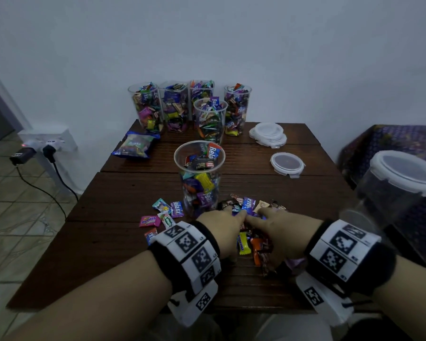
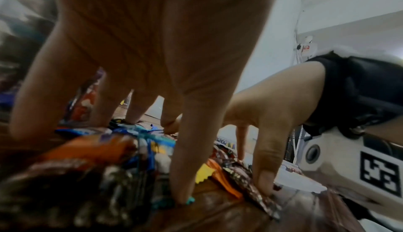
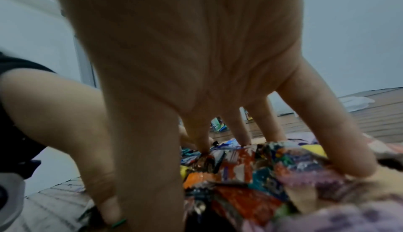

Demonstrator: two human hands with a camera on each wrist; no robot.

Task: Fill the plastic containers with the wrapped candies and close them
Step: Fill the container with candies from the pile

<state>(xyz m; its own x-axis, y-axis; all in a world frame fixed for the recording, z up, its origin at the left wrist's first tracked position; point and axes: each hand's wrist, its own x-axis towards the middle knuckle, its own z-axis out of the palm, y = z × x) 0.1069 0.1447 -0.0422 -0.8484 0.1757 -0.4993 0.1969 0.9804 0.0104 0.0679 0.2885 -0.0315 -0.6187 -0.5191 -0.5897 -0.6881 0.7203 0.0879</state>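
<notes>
Small, light, crinkly foil-and-plastic wrapped candies heaped on the dark slatted wooden desk, just in front of the tall clear plastic container, already mostly full and still lidless. Left hand and right hand spread over the heap from either side, fingers wide and pressed tips-down onto wrappers, raking rather than pinching. Slippery against each other and liable to spill from a loose handful; probably best cupped from both sides with palms under the pile. Round translucent clip lid lying apart on the desk; thin container wall likely flexes, so better held low near the base.
</notes>
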